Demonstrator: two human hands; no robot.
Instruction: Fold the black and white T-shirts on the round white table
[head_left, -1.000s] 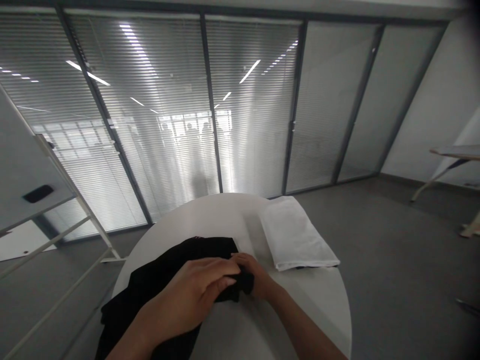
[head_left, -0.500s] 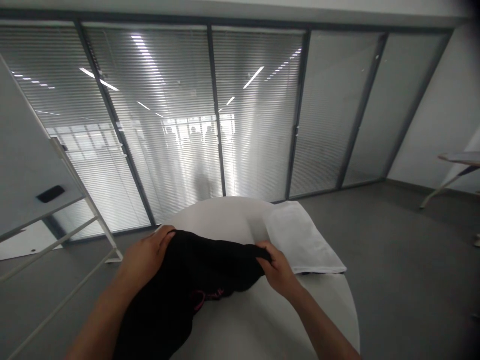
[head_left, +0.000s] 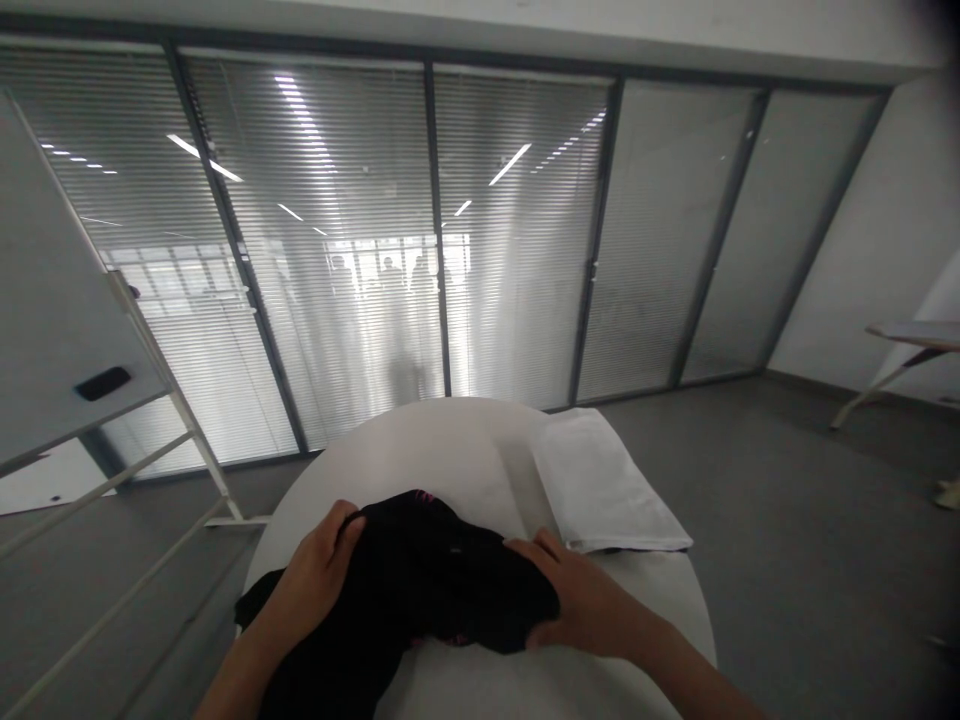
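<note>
A black garment [head_left: 442, 570] with small bits of pink print lies bunched across the round white table [head_left: 405, 440]. Its kind is unclear; part hangs toward me at the lower left. My left hand [head_left: 322, 560] pinches its upper edge between thumb and fingers. At the garment's right end, my right hand [head_left: 577, 595] grips the cloth, fingers on the far side and thumb on the near side. A folded white cloth [head_left: 607, 480] rests beyond my right hand, with a thin dark edge showing beneath it.
A whiteboard [head_left: 60, 290] on a white frame stands at the left, with a black eraser [head_left: 103, 383] on it. Behind the table runs a glass partition [head_left: 510, 240] with blinds. Another table [head_left: 915, 335] is at the far right.
Both hands have lowered the black garment toward the tabletop and nearer to me. My right hand has changed from pinching its edge to a wider grip round its right end.
</note>
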